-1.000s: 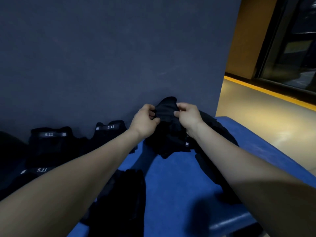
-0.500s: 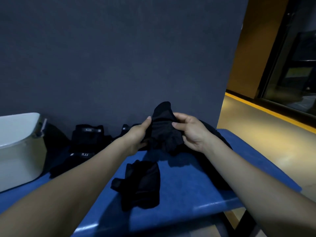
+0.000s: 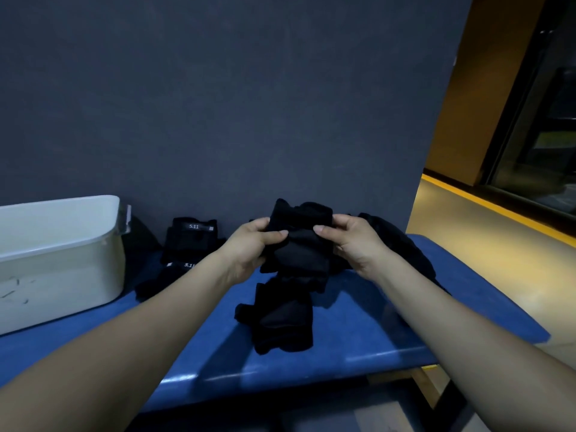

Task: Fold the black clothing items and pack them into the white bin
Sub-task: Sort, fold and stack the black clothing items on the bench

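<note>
Left thumb (image 3: 282,234) and right thumb (image 3: 319,229) press on the near face of a small black garment (image 3: 300,238), remaining fingers curled behind it: both hands grasping it, pinch grip at opposite edges. The left hand (image 3: 249,244) and right hand (image 3: 353,241) hold it raised above the blue bench (image 3: 358,322), probably to keep a fold square while it is tightened. Fabric looks soft, matte, thick; the piece forms a compact rough rectangle with a bulging lower half.

Directly below, lying on the bench, a second black piece (image 3: 280,322), crumpled, irregular outline. Behind the right hand, a loose dark heap (image 3: 402,247), apparently not yet folded. Near the wall, to the left, folded black items (image 3: 190,241) with small white labels, stacked.

The white bin (image 3: 59,263) sits at the bench's left end, well apart from the held garment: smooth, hard-walled, rounded corners, scuffed front. Its interior is not visible.
</note>
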